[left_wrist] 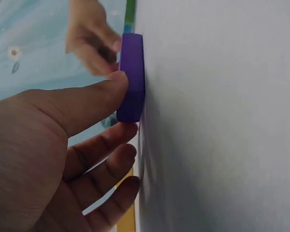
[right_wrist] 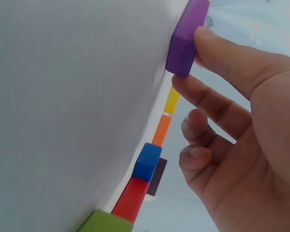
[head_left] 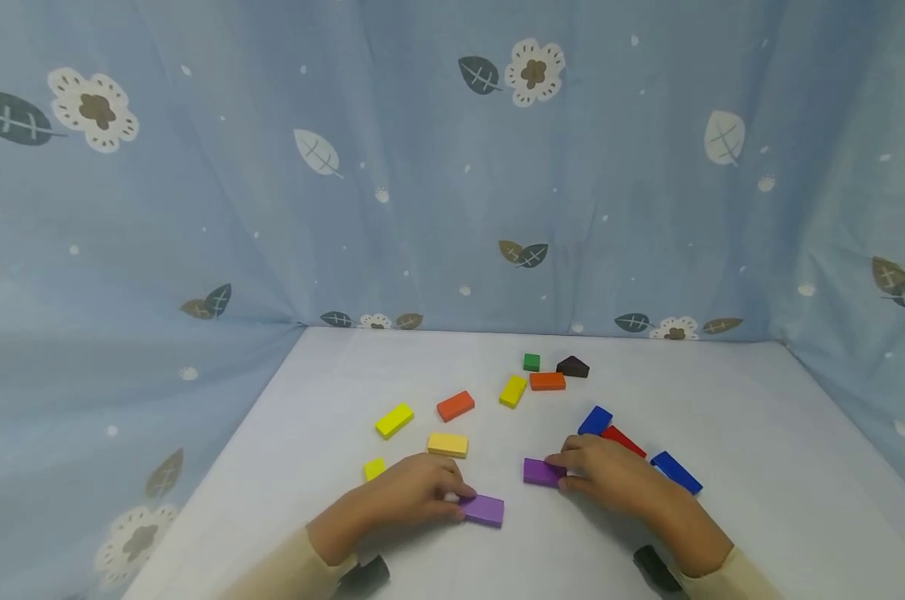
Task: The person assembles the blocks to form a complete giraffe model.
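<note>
In the head view my left hand (head_left: pixel 415 493) pinches the left end of a light purple block (head_left: pixel 484 511) lying flat on the white table. The left wrist view shows the thumb (left_wrist: pixel 101 99) against that purple block (left_wrist: pixel 132 72), with the index fingertip at its near end. My right hand (head_left: pixel 610 473) pinches the right end of a darker purple block (head_left: pixel 542 472), slightly farther back. In the right wrist view, thumb and index finger meet this purple block (right_wrist: pixel 183 46), while the other fingers curl beside it. A gap separates both purple blocks.
Left of centre lie yellow blocks (head_left: pixel 395 421), a pale orange block (head_left: pixel 448 445) and an orange block (head_left: pixel 456 406). Behind are a green cube (head_left: pixel 531 362) and a dark triangular block (head_left: pixel 572 367). Blue blocks (head_left: pixel 676 472) and a red block (head_left: pixel 623 441) lie near my right hand.
</note>
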`<state>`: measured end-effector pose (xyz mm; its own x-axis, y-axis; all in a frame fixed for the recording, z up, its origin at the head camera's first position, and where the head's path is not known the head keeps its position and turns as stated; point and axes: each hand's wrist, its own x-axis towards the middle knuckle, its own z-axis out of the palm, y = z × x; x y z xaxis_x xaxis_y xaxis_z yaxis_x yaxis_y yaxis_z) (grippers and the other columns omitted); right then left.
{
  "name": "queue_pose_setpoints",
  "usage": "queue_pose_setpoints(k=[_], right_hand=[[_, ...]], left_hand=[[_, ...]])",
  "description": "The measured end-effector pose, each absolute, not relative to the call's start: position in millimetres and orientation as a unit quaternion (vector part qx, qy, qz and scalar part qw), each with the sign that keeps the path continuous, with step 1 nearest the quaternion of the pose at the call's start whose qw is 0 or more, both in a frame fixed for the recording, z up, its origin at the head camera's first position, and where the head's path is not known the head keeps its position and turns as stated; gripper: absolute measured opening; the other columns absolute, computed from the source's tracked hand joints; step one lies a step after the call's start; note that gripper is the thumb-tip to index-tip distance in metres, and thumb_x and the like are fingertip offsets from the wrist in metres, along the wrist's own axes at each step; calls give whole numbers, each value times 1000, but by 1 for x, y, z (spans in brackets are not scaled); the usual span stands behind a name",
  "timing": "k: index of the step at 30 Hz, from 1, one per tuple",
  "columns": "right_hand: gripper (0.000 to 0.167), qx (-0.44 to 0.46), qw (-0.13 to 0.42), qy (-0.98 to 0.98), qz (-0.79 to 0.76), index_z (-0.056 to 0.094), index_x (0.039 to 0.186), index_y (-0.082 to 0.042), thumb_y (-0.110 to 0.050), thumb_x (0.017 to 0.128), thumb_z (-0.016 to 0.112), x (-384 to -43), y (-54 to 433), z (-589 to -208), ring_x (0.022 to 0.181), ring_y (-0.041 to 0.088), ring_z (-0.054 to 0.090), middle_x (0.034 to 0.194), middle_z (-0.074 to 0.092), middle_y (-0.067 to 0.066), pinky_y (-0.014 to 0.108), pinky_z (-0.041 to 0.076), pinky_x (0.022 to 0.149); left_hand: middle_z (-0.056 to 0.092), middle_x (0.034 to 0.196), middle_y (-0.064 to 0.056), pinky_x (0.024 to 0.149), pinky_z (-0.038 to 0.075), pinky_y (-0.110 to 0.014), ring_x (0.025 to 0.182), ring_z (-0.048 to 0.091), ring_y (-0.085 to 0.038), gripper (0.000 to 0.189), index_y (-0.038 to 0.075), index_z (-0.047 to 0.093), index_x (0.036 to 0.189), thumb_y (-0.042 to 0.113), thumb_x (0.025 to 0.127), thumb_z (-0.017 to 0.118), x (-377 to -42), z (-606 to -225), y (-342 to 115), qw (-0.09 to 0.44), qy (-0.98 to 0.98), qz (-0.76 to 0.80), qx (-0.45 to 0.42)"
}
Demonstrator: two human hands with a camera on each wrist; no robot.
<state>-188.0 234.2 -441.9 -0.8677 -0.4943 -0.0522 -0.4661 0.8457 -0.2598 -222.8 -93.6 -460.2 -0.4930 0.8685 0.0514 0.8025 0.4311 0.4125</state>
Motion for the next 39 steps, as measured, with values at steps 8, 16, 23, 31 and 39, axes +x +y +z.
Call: queue_pose_setpoints(k=[8, 16, 23, 31, 39], right_hand=[[36, -267, 61, 952, -135, 71, 121, -23, -31, 87, 74, -192, 218, -444, 92, 6, 56, 97, 60, -14, 28, 52, 78], [34, -281, 61, 947, -143, 70, 123, -26, -28, 89, 72, -193, 205, -444, 90, 4, 57, 98, 60, -16, 25, 52, 78], [33, -297, 71, 941, -148, 70, 122, -25, -24, 89, 72, -193, 189, -445, 87, 3, 57, 96, 60, -14, 22, 52, 78], [33, -304, 64, 938, -151, 70, 123, -25, -23, 90, 71, -191, 177, -445, 90, 4, 59, 99, 60, -13, 23, 52, 79], [34, -317, 69, 933, -158, 70, 123, -25, -21, 89, 72, -189, 170, -446, 89, 4, 59, 99, 60, -11, 21, 52, 78]], left_hand=[[62, 94, 22, 68, 43, -14, 74, 50, 5, 32, 25, 73, 115, 38, 86, 74, -218, -451, -91, 97, 846, 174, 495], [62, 97, 22, 70, 43, -13, 77, 50, 6, 35, 26, 71, 118, 42, 87, 71, -220, -451, -84, 101, 839, 169, 508], [61, 95, 22, 71, 43, -12, 77, 51, 7, 34, 26, 72, 117, 41, 87, 72, -215, -451, -85, 87, 840, 137, 518], [58, 100, 18, 74, 43, -13, 83, 50, 4, 33, 29, 72, 116, 43, 87, 71, -212, -446, -87, 71, 845, 121, 517], [46, 139, 8, 92, 47, -28, 113, 50, -6, 31, 36, 71, 115, 49, 87, 69, -210, -450, -88, 59, 862, 129, 486]])
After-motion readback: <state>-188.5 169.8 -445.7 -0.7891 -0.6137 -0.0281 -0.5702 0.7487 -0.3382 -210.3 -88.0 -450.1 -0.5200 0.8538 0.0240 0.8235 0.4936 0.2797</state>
